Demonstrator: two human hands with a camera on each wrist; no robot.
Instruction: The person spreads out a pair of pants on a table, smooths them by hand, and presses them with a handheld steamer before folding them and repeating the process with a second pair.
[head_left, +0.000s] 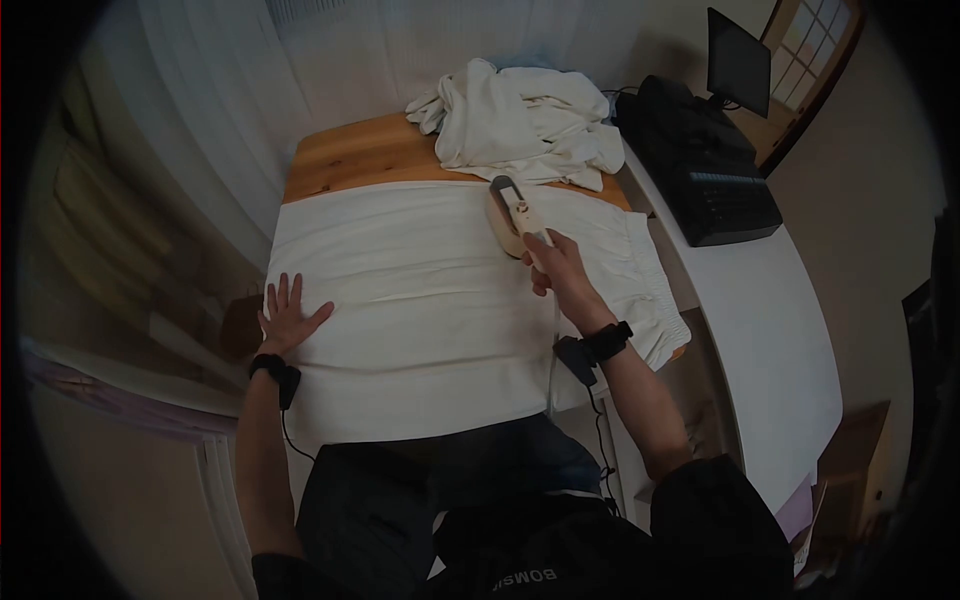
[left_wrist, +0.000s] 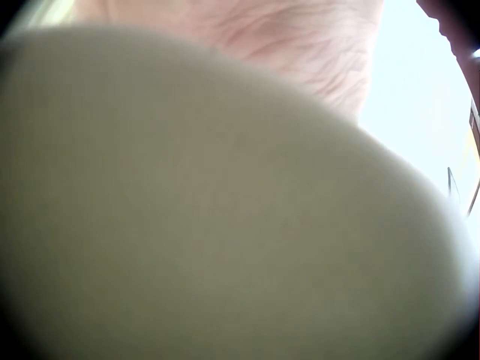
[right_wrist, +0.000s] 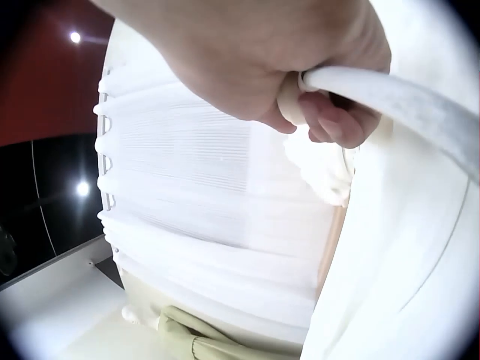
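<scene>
One iron (head_left: 512, 218), two hands (head_left: 290, 318)

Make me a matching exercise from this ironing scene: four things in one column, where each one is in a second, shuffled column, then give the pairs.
Things:
1. left hand
2. right hand
3. crumpled white clothes
4. black monitor

Places:
A. heaped at the far end of the wooden board
B. pressed flat on the spread white cloth
C. standing on the side counter
D. gripping the handle of the steam iron

Pairs: 1-B, 2-D, 3-A, 4-C
</scene>
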